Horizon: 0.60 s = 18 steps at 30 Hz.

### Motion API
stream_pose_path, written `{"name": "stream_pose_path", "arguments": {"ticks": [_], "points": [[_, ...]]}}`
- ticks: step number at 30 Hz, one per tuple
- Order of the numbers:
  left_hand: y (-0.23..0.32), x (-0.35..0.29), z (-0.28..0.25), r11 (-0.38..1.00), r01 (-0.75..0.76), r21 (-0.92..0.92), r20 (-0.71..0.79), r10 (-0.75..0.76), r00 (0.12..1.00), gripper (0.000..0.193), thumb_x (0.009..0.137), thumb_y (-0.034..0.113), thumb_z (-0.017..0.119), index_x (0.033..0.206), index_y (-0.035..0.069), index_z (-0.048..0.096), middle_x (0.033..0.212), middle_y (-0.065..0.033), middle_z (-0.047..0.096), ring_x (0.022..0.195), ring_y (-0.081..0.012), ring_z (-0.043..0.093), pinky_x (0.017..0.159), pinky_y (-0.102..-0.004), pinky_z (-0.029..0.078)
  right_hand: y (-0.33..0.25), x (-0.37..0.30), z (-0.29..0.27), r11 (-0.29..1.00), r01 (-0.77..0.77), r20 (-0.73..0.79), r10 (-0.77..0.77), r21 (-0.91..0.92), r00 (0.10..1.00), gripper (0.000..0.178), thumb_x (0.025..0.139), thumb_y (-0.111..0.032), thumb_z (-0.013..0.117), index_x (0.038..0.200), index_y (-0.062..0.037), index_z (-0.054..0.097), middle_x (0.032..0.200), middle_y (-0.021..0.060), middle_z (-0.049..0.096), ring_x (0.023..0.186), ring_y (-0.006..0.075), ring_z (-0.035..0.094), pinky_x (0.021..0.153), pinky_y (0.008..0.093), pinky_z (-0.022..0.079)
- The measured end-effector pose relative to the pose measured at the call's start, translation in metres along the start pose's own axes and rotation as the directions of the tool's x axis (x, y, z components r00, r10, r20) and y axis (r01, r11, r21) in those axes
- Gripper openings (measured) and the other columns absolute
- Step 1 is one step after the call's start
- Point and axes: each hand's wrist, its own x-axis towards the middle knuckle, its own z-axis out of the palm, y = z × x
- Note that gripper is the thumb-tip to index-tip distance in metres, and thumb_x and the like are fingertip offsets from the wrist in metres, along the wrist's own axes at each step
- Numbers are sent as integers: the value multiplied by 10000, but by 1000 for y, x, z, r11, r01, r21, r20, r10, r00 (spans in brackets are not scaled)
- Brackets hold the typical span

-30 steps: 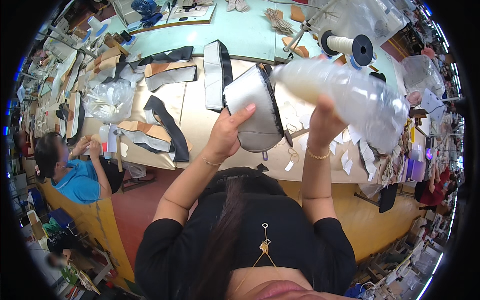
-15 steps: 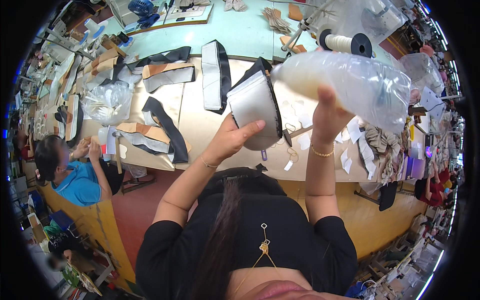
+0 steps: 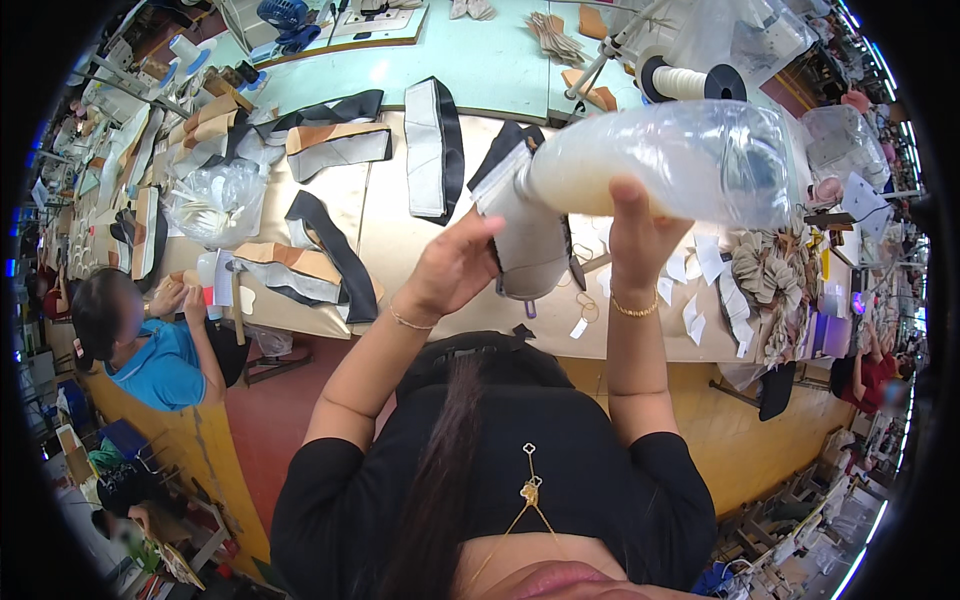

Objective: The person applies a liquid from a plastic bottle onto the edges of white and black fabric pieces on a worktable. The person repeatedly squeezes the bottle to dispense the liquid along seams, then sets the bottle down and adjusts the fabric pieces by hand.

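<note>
My right hand [image 3: 645, 235] is wrapped round a clear plastic bottle [image 3: 700, 150], thumb on the near side. The bottle is tipped nearly level, its neck toward the left, with cloudy, pale yellowish liquid inside. Its mouth reaches the upper part of a curved grey-white piece with black edging [image 3: 532, 245], probably a shoe or boot part; whether they touch I cannot tell. My left hand [image 3: 455, 262] holds that piece at its left side, the fingers partly hidden behind it. Both hands are raised over the workbench [image 3: 400, 285].
Similar black, grey and tan pieces [image 3: 432, 150] lie on the bench to the left, near a clear bag [image 3: 212, 205]. White scraps [image 3: 708, 258] and gathered beige pieces [image 3: 770, 280] lie right. A thread spool [image 3: 690, 82] stands beyond; a person in blue [image 3: 165, 365] sits left.
The grey-white piece has turned and hangs more upright. My right hand and the bottle have shifted left, bringing the neck over the piece. The left thumb has moved to the piece's left edge.
</note>
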Motion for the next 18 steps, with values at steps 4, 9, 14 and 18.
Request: {"name": "stream_pose_path", "arguments": {"ticks": [4,9,14,18], "points": [[7,3,3,957,67,-283,58,-52,997,836,876,663,181,1402,14,229,1411,-115,339,1293,-245,331,1079,-397,225,-6,2,6,985,143,33,-140,-92,990,373,722,-190,781,971,21,600,924,63,621,794,130,581,721,253,479],[10,6,10,899,108,-425,62,-90,994,974,792,779,150,1419,35,199,1423,-110,316,1309,-245,298,1088,-397,195,-11,7,7,991,-117,-4,117,-56,993,374,688,-211,799,957,-5,641,944,66,633,850,189,589,754,289,473],[16,9,13,879,148,-453,111,-109,988,1066,724,843,153,1424,40,194,1441,-131,282,1322,-282,266,1083,-451,170,-13,8,1,991,89,265,-60,-99,962,363,686,-198,799,945,-2,638,880,61,651,773,163,602,691,275,486],[19,12,16,840,174,-513,114,-134,984,1086,707,856,174,1425,42,195,1456,-141,252,1331,-295,247,1082,-471,161,-5,6,-7,951,147,311,-57,-273,949,501,728,-234,762,1093,27,540,1030,115,610,914,220,594,809,345,483]]}}
